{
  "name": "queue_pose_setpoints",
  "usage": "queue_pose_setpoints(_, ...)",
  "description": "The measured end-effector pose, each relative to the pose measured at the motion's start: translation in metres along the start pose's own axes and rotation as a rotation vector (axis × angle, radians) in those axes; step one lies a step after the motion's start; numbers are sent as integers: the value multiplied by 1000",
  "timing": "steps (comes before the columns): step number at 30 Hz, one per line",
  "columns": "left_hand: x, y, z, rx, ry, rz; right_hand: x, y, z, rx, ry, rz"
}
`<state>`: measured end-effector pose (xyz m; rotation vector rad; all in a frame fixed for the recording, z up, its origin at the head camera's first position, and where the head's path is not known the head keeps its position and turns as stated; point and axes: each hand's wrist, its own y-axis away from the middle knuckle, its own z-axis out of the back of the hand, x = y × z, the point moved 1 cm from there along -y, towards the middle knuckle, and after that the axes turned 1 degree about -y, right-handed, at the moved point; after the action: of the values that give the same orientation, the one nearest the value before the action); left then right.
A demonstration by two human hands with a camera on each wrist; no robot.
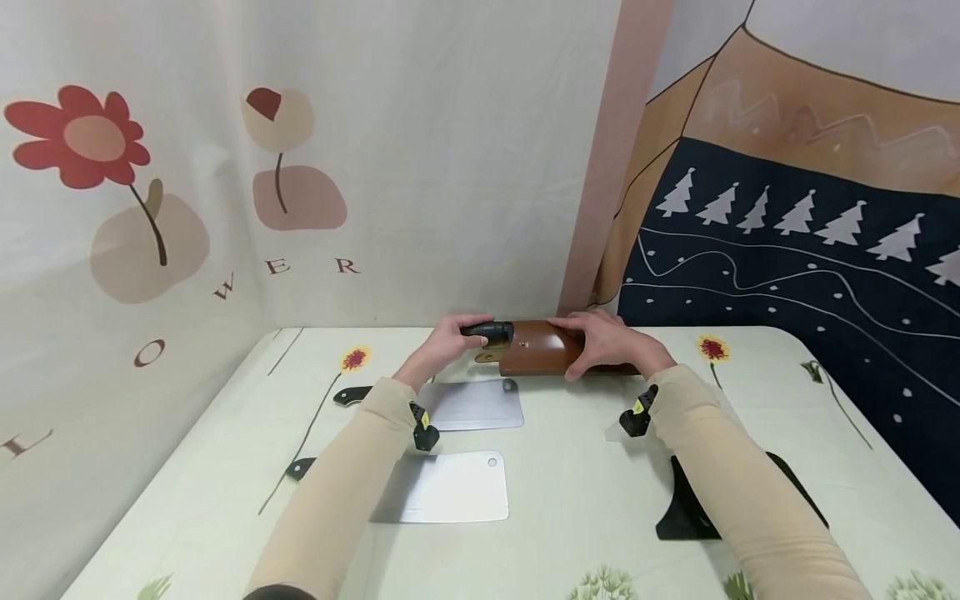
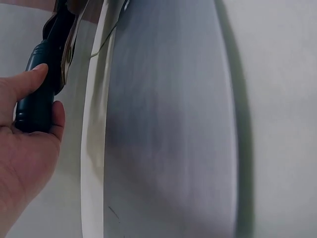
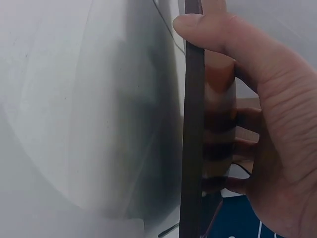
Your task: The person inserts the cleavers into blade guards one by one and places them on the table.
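A knife with a rounded black handle (image 1: 491, 331) sits in a brown leather sheath (image 1: 528, 358) at the far edge of the table, its blade hidden. My left hand (image 1: 447, 342) grips the handle, thumb and fingers around it in the left wrist view. Farther right, my right hand (image 1: 607, 340) holds the sheath, the thumb on its near edge and the fingers over its far side. Close to my left wrist, a cleaver (image 1: 480, 404) lies flat on the table. Nearer me is a second cleaver (image 1: 450, 487), partly covered by my left forearm.
A black, flat, sheath-like piece (image 1: 686, 508) lies partly under my right forearm. The table (image 1: 570, 467) has a pale cloth printed with flowers. Behind it hangs a patterned curtain (image 1: 450, 167), and a dark cloth with white trees (image 1: 750, 250) hangs at the right.
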<state>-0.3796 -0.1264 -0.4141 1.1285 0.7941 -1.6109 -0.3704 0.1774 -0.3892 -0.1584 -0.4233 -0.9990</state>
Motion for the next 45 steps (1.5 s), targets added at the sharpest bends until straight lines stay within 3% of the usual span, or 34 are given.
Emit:
queue_pose_setpoints(7,0,-4,-4,-14,-42,-22,-1,-3,-2,-7,-13,0)
queue_pose_setpoints(15,0,-13,-9,-90,-181,-30,-7,-8,-12,-33,17,5)
queue_pose_setpoints(22,7,-11,-10,-98,-179,11,-4,-13,-19,-12,62,-19)
queue_pose_setpoints(31,7,-8,1,-131,-209,6,-8,-10,-16,-21,-9,-23)
queue_pose_setpoints(37,4,11,24,-123,-215,21,-15,7,-3,-58,-103,6)
queue_pose_setpoints(45,-9,51,53,-58,-204,-22,-12,58,21,-97,-123,34)
